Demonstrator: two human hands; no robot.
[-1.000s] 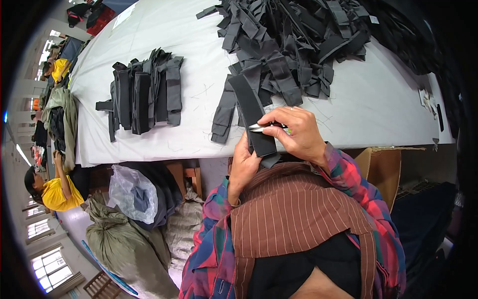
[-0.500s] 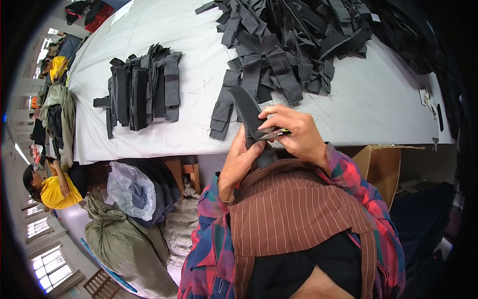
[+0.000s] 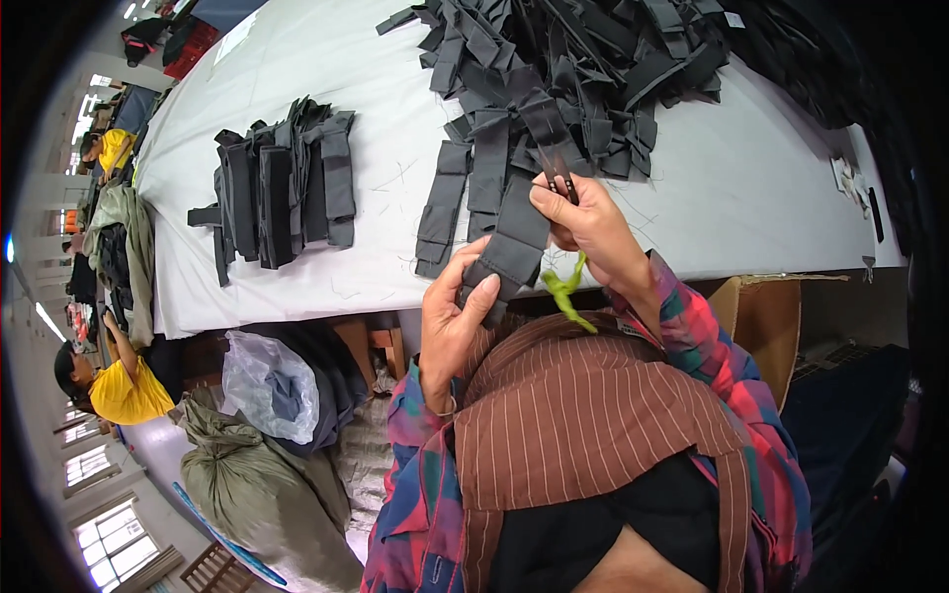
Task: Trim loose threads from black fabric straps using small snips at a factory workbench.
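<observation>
My left hand pinches the lower part of a dark grey fabric strip, thumb lying on its front. The strip is held up over the table's near edge. Just right of its top, my right hand is closed around small thread snips, blades pointing up and away from me, slightly blurred. A bright green tie hangs below that hand. Beyond the hands lies a big heap of similar dark strips. To the left, a smaller bunch of strips is laid roughly side by side.
Loose thread ends lie on the white-covered table. An open cardboard box stands under the edge at right. A clear plastic bag and a tied green-grey sack are below left. A person in yellow is further left.
My right hand has moved up and the snips now point away from me instead of across the strip. The strip has turned its broad face toward me, and the green tie has come into sight.
</observation>
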